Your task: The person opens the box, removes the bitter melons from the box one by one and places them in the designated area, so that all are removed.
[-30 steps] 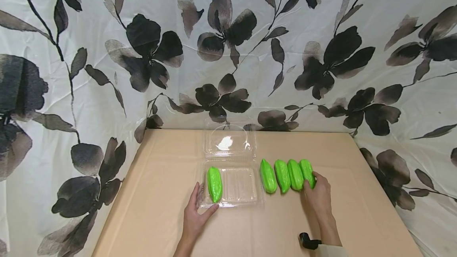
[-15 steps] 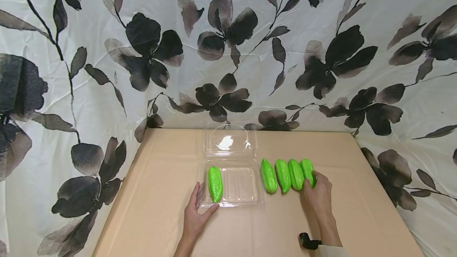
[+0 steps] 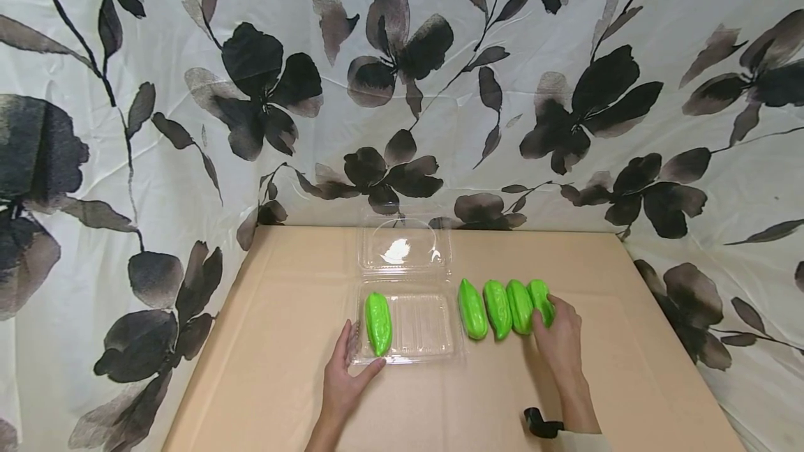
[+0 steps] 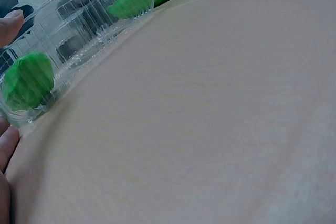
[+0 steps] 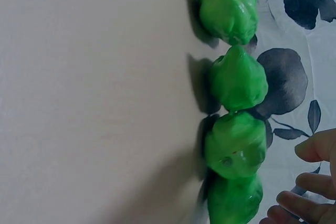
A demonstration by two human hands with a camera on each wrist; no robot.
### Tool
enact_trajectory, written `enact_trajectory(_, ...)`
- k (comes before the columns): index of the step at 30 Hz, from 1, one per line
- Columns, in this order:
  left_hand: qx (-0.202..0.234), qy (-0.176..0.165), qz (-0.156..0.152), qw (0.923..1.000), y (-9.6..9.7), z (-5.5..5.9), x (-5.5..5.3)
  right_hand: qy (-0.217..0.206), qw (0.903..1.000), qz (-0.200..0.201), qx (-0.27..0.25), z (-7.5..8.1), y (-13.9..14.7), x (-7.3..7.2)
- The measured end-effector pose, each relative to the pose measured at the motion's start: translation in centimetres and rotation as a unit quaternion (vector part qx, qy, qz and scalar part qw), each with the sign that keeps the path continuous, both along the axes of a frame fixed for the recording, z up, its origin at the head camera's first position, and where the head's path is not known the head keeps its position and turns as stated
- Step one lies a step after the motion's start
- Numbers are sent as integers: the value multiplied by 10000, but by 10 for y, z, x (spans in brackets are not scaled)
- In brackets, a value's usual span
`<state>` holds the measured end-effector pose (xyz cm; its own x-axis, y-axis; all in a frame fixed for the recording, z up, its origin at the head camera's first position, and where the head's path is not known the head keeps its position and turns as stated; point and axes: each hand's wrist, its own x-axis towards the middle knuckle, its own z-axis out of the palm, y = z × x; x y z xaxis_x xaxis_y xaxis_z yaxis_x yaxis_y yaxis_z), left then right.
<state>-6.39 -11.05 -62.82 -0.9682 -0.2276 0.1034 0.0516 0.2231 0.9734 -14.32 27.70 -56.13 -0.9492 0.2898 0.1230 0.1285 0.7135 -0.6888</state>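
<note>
A clear plastic clamshell box (image 3: 414, 357) lies with its lid (image 3: 377, 264) folded back. Inside, along the left wall, is one glossy, lumpy green vegetable (image 3: 378, 324) shaped like a small bitter melon. My left hand (image 3: 342, 386) touches the box's front left corner, thumb at the front edge and fingers along the side. Several matching vegetables stand in a row right of the box. My right hand (image 3: 561, 340) is at the rightmost vegetable (image 3: 540, 298), thumb and fingers spread either side of its near end. In the right wrist view, its fingers (image 5: 302, 205) look loosely bent.
The row starts with a vegetable (image 3: 472, 309) close beside the box's right wall. A light tan tabletop (image 3: 283, 284) carries everything. Behind and beside it hangs white cloth (image 3: 477, 110) with dark flowers. A black device (image 3: 541, 424) sits at my right wrist.
My right hand has shifted slightly left and its fingertips a little farther up the rightmost vegetable. The left hand, the box and the other vegetables stay put.
</note>
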Motion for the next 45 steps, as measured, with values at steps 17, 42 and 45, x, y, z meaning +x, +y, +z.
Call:
enact_trajectory(17, -33, 84, 5, 10000, 0, -3, -1, 258, 9995, 155, -82, 11, -16, 1)
enact_trajectory(42, -135, -14, 94, 9999, 3, 2, -1, 179, 9982, 543, -160, 14, -38, 1)
enact_trajectory(45, -123, -85, 118, 9998, 6, 16, 2, 221, 9982, 537, -140, 13, -40, 1)
